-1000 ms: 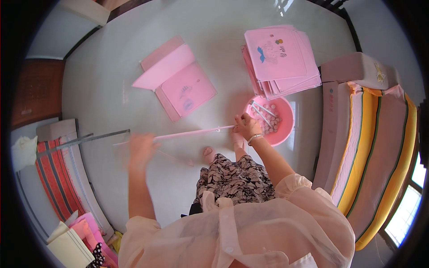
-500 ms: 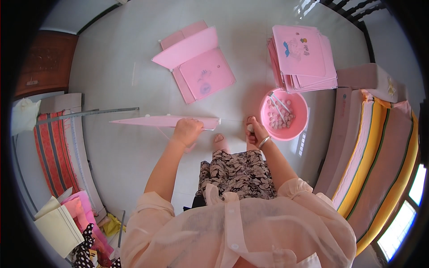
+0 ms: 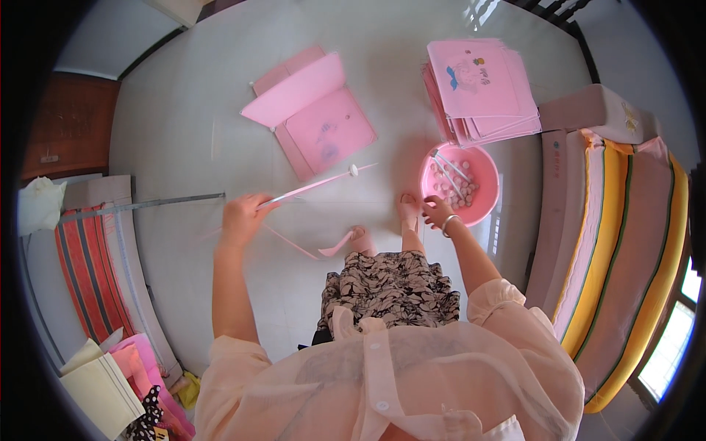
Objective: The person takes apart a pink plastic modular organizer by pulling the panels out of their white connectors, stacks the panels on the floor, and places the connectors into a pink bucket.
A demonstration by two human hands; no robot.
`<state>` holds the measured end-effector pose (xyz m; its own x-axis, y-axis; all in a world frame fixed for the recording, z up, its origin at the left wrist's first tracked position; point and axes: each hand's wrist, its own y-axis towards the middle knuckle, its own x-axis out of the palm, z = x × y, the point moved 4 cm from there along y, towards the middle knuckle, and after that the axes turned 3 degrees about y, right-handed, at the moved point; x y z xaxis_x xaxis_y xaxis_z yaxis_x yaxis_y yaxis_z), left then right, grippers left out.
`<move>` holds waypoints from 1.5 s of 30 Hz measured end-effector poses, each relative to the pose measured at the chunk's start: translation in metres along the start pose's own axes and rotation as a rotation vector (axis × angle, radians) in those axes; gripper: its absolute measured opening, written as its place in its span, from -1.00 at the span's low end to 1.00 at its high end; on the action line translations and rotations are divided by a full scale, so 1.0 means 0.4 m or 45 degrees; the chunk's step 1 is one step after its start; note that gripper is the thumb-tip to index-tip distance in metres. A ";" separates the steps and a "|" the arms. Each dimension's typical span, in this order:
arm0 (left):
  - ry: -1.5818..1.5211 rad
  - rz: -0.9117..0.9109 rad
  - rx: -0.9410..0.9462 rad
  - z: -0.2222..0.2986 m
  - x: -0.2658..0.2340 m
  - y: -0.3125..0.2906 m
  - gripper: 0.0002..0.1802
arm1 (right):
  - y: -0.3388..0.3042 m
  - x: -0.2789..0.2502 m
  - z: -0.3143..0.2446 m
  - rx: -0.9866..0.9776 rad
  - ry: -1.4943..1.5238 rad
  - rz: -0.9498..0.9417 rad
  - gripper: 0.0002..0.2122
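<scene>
My left hand is closed on one edge of a thin pink panel, seen almost edge-on and blurred. A white round connector sits near the panel's far end. A pink strip hangs below the panel, near my foot. My right hand is at the near-left rim of a pink basin, its fingers loosely bent and apart, with nothing visible in them. Inside the basin lie many white round connectors and white rods.
Joined pink panels stand partly folded on the floor ahead. Behind the basin is a stack of pink panels. A striped cushioned bench runs along the right; a red striped seat and a metal bar lie left.
My left hand has moved left and turned the panel, so its right end now points up and away. My right hand has moved right to the basin's rim; the whitish piece it held no longer shows there.
</scene>
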<state>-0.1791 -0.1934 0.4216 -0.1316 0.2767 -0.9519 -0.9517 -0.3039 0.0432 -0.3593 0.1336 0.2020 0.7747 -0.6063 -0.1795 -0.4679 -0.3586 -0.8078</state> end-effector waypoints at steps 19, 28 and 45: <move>-0.687 0.177 -0.210 0.085 -0.031 -0.114 -0.87 | 0.123 0.039 -0.381 -0.242 -0.105 0.315 -0.71; -0.099 -0.080 -0.487 -0.035 -0.022 -0.211 -0.61 | 0.071 0.227 -0.308 -0.377 -0.186 0.554 -0.72; 0.253 -0.656 -0.266 -0.065 0.498 -0.135 -0.87 | 0.033 0.316 -0.216 0.013 0.913 -0.568 -0.80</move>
<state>-0.1467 -0.1454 0.2216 0.4073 0.2663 -0.8736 -0.8014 -0.3545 -0.4817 -0.3042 -0.0091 0.2170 0.4268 -0.7142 0.5548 -0.1753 -0.6672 -0.7239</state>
